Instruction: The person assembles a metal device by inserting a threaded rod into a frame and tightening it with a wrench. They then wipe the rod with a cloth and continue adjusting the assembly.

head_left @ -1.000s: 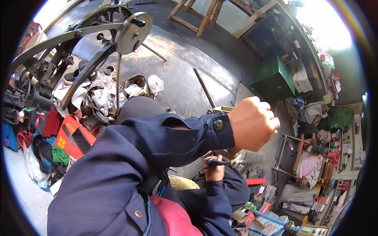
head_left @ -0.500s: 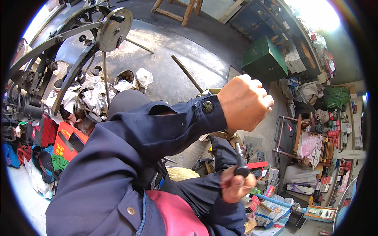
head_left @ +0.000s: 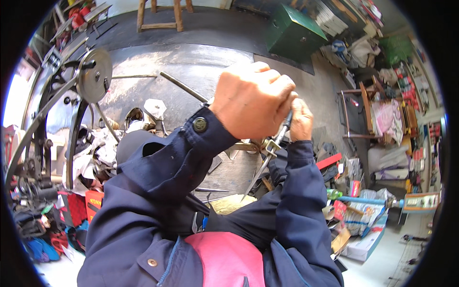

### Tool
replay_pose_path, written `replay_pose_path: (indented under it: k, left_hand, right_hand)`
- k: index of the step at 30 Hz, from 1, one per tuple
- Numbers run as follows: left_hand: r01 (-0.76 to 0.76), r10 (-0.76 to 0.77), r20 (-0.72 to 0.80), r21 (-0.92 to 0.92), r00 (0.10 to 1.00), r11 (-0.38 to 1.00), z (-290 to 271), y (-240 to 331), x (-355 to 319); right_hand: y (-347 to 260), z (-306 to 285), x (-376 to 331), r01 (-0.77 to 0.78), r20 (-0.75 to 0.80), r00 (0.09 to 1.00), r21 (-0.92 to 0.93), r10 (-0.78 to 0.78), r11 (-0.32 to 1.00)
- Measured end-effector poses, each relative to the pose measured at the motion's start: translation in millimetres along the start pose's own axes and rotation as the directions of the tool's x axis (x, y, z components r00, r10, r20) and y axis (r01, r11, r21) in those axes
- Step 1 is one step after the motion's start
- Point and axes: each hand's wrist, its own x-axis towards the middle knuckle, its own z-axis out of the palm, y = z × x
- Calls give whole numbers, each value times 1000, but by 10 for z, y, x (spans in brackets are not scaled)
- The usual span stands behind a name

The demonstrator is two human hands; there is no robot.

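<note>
My left hand point(head_left: 253, 100) is closed in a fist, back of the hand up, in the middle of the view; anything inside its fingers is hidden. Right against it, my right hand point(head_left: 301, 119) has its fingers closed round a slim hand tool point(head_left: 288, 122) with a metal shank. Most of that tool's handle is covered. Just below both hands sits a metal fitting point(head_left: 270, 146), and from it a long pointed metal piece point(head_left: 256, 177) slants down toward a yellow pad point(head_left: 232, 204). I cannot tell whether these metal parts join the tool.
A hand-cranked machine with a wheel point(head_left: 94, 75) stands at the left, above heaped cloths and shoes. Ahead are a wooden stool point(head_left: 158, 25) and a green metal box point(head_left: 295, 32). Packages and a blue-edged box point(head_left: 366, 241) crowd my right side. A metal rod point(head_left: 184, 86) rises beyond my left hand.
My right hand has come up from low on the right, with its dark-handled tool, to meet my left hand. My left hand has shifted left and slightly up in the view, which has turned.
</note>
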Motion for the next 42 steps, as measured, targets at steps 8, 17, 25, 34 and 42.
replay_pose_path:
  k: [8, 17, 25, 34, 42]
  left_hand:
    - [-17, 17, 27, 6, 999, 1000, -58, -28, 58]
    - [-109, 109, 24, 7, 994, 994, -23, -59, 96]
    - [-145, 148, 109, -36, 983, 989, -52, 5, 97]
    - [-132, 135, 70, -45, 988, 990, -55, -3, 99]
    - [-91, 91, 57, 3, 994, 996, 12, 19, 71]
  right_hand:
    - [705, 227, -1256, -587, 334, 777, 76, 534, 806]
    - [-426, 408, -2368, -657, 540, 734, 410, 412, 632]
    - [-1422, 186, -2111, -95, 340, 940, 172, 32, 980]
    - [-1013, -34, -415, 267, -219, 938, -36, -268, 963]
    - [441, 12, -417, -202, 68, 977, -25, 204, 979]
